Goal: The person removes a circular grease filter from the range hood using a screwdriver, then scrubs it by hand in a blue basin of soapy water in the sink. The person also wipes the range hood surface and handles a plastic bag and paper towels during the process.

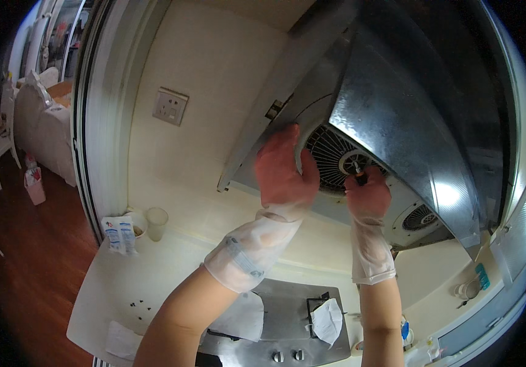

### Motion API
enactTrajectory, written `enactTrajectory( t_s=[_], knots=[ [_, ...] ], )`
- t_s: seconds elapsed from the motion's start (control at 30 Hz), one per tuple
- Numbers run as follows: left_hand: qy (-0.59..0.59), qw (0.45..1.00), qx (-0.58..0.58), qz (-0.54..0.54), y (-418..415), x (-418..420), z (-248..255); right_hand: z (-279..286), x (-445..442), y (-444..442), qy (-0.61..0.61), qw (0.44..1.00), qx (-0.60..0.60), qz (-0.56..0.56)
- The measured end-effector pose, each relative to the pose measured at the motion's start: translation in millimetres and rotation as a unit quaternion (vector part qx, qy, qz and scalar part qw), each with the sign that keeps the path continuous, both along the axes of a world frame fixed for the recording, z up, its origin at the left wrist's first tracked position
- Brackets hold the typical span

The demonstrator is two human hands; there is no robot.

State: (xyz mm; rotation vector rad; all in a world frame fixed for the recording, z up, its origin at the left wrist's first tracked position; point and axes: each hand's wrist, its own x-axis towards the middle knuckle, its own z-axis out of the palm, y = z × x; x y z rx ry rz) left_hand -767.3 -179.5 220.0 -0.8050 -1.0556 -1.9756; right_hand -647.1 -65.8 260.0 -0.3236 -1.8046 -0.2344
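Note:
Both hands are raised to the underside of a range hood (pixel 396 110) in pink rubber gloves with whitish cuffs. My left hand (pixel 286 169) grips the pale inlet ring (pixel 298 158) around the fan opening, its thumb and fingers on either side of the rim. Inside that ring is a dark slatted fan wheel (pixel 325 158) with a round hub (pixel 346 161). My right hand (pixel 369 191) holds a screwdriver (pixel 360 176) with a dark and orange handle. Its metal shaft points up at the hub; whether the tip touches a screw is too small to tell.
A second fan inlet (pixel 421 217) is farther right under the hood. Below lies a steel gas cooktop (pixel 286 312) with white paper sheets (pixel 327 321) on its burners. On the left counter (pixel 93 284) stand a cup (pixel 157 224), a bowl (pixel 138 225) and a packet (pixel 120 235), near small dark bits (pixel 140 308).

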Motion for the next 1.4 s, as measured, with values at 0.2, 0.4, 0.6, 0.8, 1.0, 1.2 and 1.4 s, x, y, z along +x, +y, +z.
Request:
enactTrajectory(
  t_s=[0.2,0.4,0.6,0.8,1.0,1.2,1.4],
  knots=[
    [-0.010,0.998,0.049,-0.048,14.1,-23.8,-9.7,15.2,3.2,-23.7,-0.070,0.990,-0.102,-0.068],
    [0.012,0.998,0.014,-0.063,-41.1,4.6,11.2,25.2,5.6,-41.8,-0.140,0.975,-0.140,-0.102],
    [0.074,0.996,-0.013,-0.038,-35.1,-9.5,3.8,19.9,-4.8,-22.6,0.251,0.433,-0.535,0.680],
    [0.064,0.997,-0.040,0.021,-23.3,-17.0,-7.5,18.8,-0.7,-9.3,0.278,0.418,-0.590,0.633],
    [0.086,0.993,-0.043,-0.068,-16.4,-25.5,-10.1,16.7,-5.5,-13.4,0.268,0.401,-0.574,0.662],
    [0.027,0.985,0.005,-0.170,-27.7,-11.4,-1.6,15.0,-7.8,-26.7,0.095,0.773,-0.439,0.447],
    [0.167,0.969,-0.153,0.103,-35.6,17.3,5.0,2.4,-0.1,5.3,-0.051,0.878,-0.237,0.412]
  ],
)
